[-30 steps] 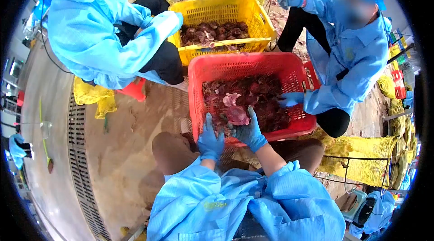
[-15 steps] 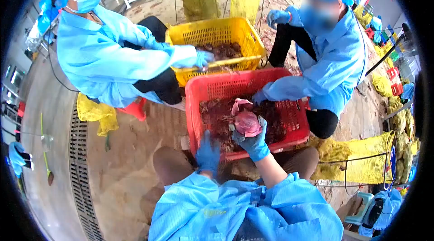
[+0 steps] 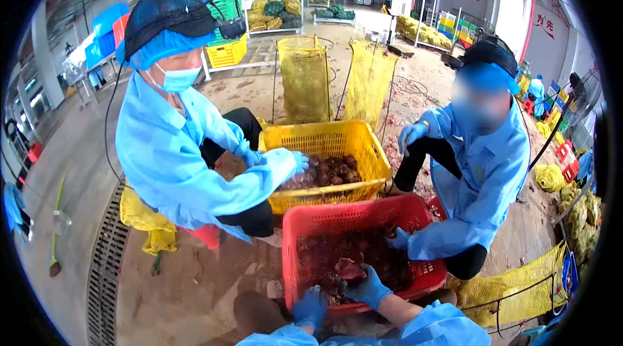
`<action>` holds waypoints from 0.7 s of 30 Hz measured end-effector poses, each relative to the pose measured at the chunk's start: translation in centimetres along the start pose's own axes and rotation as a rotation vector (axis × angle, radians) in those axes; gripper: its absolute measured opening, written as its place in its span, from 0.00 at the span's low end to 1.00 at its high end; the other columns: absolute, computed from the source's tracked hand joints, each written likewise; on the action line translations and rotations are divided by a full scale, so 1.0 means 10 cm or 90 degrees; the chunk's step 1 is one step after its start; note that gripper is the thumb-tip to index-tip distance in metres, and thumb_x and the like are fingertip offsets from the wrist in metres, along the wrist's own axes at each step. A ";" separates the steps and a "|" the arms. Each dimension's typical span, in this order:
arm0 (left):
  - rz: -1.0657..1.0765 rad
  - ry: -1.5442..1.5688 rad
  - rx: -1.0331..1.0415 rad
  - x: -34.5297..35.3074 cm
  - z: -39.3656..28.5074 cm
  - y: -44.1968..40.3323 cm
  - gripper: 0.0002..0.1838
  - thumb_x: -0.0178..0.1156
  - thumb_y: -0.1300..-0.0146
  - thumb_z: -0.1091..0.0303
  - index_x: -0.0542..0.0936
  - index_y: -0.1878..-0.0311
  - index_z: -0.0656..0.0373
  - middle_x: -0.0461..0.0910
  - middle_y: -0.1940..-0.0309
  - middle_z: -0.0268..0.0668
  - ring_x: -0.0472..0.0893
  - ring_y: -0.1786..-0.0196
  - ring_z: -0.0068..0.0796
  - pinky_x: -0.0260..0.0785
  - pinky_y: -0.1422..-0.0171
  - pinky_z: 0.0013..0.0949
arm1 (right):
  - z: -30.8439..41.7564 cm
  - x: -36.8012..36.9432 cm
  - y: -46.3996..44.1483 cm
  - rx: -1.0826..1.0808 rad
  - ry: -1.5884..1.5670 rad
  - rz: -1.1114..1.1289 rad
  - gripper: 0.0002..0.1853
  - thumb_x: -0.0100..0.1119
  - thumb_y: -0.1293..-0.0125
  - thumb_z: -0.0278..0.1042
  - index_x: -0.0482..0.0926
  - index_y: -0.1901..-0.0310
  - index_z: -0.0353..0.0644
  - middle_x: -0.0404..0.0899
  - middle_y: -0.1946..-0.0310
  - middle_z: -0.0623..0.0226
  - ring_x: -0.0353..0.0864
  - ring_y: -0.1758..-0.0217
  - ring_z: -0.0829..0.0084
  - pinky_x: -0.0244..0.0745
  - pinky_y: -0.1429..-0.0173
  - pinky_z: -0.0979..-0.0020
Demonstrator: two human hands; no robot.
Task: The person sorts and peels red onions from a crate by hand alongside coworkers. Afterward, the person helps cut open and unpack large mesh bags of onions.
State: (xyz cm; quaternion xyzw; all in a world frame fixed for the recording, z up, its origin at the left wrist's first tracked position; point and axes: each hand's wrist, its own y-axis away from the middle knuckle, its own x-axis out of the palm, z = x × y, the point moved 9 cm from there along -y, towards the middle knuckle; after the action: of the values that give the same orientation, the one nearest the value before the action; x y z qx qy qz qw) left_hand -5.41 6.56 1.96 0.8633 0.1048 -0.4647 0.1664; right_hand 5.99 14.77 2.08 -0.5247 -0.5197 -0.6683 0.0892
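Right grip (image 3: 368, 289) around one reddish bulb (image 3: 349, 269), above one red crate (image 3: 324, 216).

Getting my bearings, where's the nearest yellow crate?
In the head view, the yellow crate sits near centre, just beyond the red crate, before two yellow mesh bags.

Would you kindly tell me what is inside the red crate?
The red crate holds a dark heap, apparently onions and skins; the right hand holds a red onion over it. The crate's floor is covered.
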 end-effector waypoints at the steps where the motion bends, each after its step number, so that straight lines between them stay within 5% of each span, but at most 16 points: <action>1: 0.010 0.003 -0.007 -0.05 -0.03 0.03 0.23 0.44 0.37 0.50 0.72 0.44 0.52 0.75 0.49 0.43 0.79 0.57 0.45 0.72 0.55 0.46 | 0.20 0.19 -0.13 -0.019 0.011 0.089 0.24 0.50 0.49 0.48 0.71 0.52 0.45 0.73 0.53 0.59 0.72 0.53 0.59 0.73 0.54 0.61; 2: 0.021 0.007 -0.015 -0.07 -0.04 0.04 0.23 0.46 0.38 0.50 0.73 0.46 0.52 0.76 0.51 0.44 0.79 0.60 0.46 0.72 0.57 0.46 | 0.37 0.41 -0.20 -0.038 0.022 0.176 0.20 0.49 0.50 0.46 0.74 0.57 0.44 0.75 0.56 0.61 0.73 0.53 0.61 0.72 0.54 0.61; 3: 0.072 -0.017 -0.041 0.01 -0.02 0.01 0.21 0.47 0.38 0.52 0.74 0.48 0.53 0.76 0.54 0.45 0.80 0.64 0.46 0.72 0.59 0.46 | 0.53 0.83 -0.14 -0.052 0.055 0.089 0.13 0.48 0.51 0.41 0.74 0.66 0.44 0.76 0.63 0.63 0.74 0.56 0.65 0.73 0.55 0.63; 5: -0.160 -0.025 0.117 0.16 0.06 0.04 0.21 0.49 0.39 0.52 0.74 0.48 0.52 0.77 0.55 0.44 0.79 0.61 0.46 0.71 0.58 0.48 | 1.33 1.73 -0.42 -0.136 0.058 0.238 0.16 0.40 0.35 0.46 0.71 0.69 0.44 0.67 0.77 0.65 0.68 0.73 0.69 0.74 0.61 0.66; 6: -0.294 -0.059 0.166 0.24 0.08 0.10 0.22 0.51 0.40 0.51 0.74 0.45 0.50 0.77 0.54 0.42 0.79 0.60 0.45 0.71 0.58 0.50 | 1.68 2.40 -0.26 -0.347 0.178 0.131 0.23 0.37 0.32 0.56 0.71 0.69 0.44 0.67 0.78 0.66 0.68 0.73 0.70 0.74 0.60 0.66; 8: -0.303 -0.026 0.162 -0.15 -0.09 0.23 0.21 0.51 0.40 0.55 0.74 0.46 0.53 0.77 0.55 0.45 0.78 0.60 0.46 0.71 0.56 0.48 | 2.38 3.74 -0.02 -0.510 0.351 0.332 0.28 0.42 0.36 0.63 0.71 0.52 0.43 0.75 0.63 0.62 0.75 0.60 0.65 0.73 0.48 0.61; 9: -0.312 0.006 0.157 -0.45 -0.21 0.33 0.20 0.51 0.39 0.58 0.75 0.47 0.56 0.76 0.55 0.48 0.78 0.60 0.46 0.71 0.54 0.45 | 2.63 4.10 0.11 -0.543 0.254 0.193 0.35 0.46 0.38 0.64 0.60 0.37 0.49 0.67 0.45 0.50 0.71 0.46 0.57 0.69 0.41 0.59; 10: -0.324 0.036 0.155 -0.61 -0.26 0.29 0.18 0.52 0.39 0.61 0.75 0.48 0.60 0.76 0.55 0.50 0.77 0.59 0.47 0.71 0.53 0.43 | 2.85 4.53 0.31 -0.680 0.335 0.228 0.42 0.51 0.40 0.63 0.46 0.31 0.55 0.43 0.33 0.44 0.62 0.37 0.49 0.66 0.38 0.57; 11: -0.263 0.061 0.146 -0.36 -0.11 0.17 0.19 0.52 0.38 0.59 0.75 0.48 0.59 0.76 0.55 0.50 0.77 0.58 0.47 0.71 0.51 0.43 | 2.81 4.86 0.41 -0.659 0.392 0.306 0.44 0.52 0.40 0.61 0.38 0.30 0.61 0.24 0.31 0.46 0.53 0.33 0.42 0.63 0.37 0.54; 12: -0.198 0.088 0.134 -0.08 0.03 0.08 0.20 0.52 0.38 0.57 0.74 0.47 0.59 0.75 0.54 0.49 0.76 0.56 0.47 0.70 0.50 0.43 | 2.85 4.93 0.44 -0.696 0.384 0.255 0.50 0.56 0.41 0.59 0.33 0.30 0.49 0.38 0.33 0.38 0.58 0.36 0.41 0.65 0.39 0.51; 14: -0.153 0.072 0.125 -0.31 -0.06 0.10 0.22 0.52 0.38 0.56 0.73 0.45 0.59 0.75 0.53 0.49 0.77 0.55 0.47 0.70 0.50 0.43 | 2.65 4.92 0.50 -0.685 0.466 0.259 0.46 0.53 0.39 0.57 0.38 0.30 0.44 0.44 0.33 0.43 0.58 0.35 0.45 0.62 0.37 0.52; 16: -0.093 0.060 0.110 -0.07 -0.01 0.10 0.23 0.52 0.37 0.55 0.72 0.43 0.58 0.75 0.52 0.49 0.77 0.54 0.46 0.71 0.50 0.42 | 2.52 4.61 0.52 -0.659 0.488 0.276 0.42 0.51 0.38 0.56 0.43 0.31 0.43 0.47 0.34 0.45 0.59 0.35 0.48 0.61 0.36 0.52; 18: -0.262 -0.034 0.142 0.34 0.17 0.09 0.21 0.51 0.40 0.51 0.75 0.46 0.49 0.77 0.55 0.41 0.79 0.60 0.41 0.72 0.60 0.46 | 2.46 4.13 0.50 -0.631 0.500 0.266 0.35 0.46 0.35 0.55 0.53 0.33 0.42 0.54 0.35 0.50 0.61 0.36 0.55 0.60 0.36 0.54; 21: -0.159 -0.004 0.039 0.08 0.05 0.10 0.20 0.51 0.39 0.52 0.75 0.47 0.48 0.76 0.52 0.43 0.75 0.49 0.41 0.71 0.50 0.42 | 2.34 3.28 0.47 -0.584 0.541 0.204 0.30 0.44 0.34 0.54 0.59 0.36 0.46 0.61 0.38 0.58 0.66 0.39 0.57 0.65 0.41 0.56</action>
State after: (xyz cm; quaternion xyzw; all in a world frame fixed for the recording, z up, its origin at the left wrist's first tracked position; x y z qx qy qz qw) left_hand -4.98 5.49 1.20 0.8470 0.1965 -0.4873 0.0810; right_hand 9.14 45.11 28.81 -0.2706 -0.0159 -0.9504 0.1524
